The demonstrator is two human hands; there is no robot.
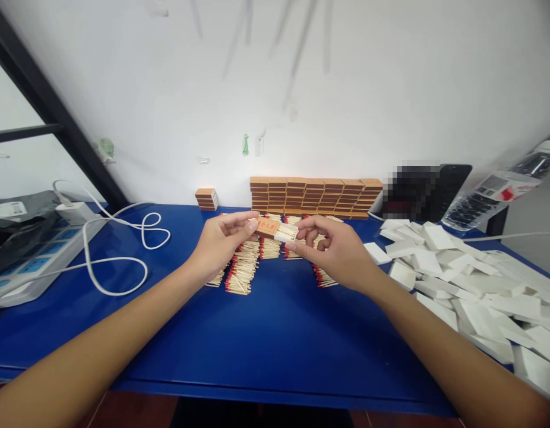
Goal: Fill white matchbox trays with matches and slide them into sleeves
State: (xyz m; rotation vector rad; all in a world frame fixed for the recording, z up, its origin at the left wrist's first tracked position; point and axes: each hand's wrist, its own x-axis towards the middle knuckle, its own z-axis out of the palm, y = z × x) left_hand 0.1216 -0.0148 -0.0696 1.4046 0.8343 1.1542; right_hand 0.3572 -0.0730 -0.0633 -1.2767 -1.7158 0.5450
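Note:
Above the middle of the blue table (275, 333), both hands hold one matchbox (266, 226). My left hand (219, 244) grips its orange-brown sleeve, thumb on top. Out of the sleeve's right side sticks a white tray (286, 230) filled with matches. My right hand (337, 249) pinches the far end of that tray between thumb and fingers. Below and behind the hands lie bundles of red-tipped matches (242, 270), partly hidden by them.
A wall of stacked matchboxes (315, 196) stands at the back, with a small stack (206, 199) left of it. White trays (471, 279) heap at right, near a plastic bottle (493, 190) and a phone (451, 190). A white cable (144, 261) and power strip (38, 261) lie left.

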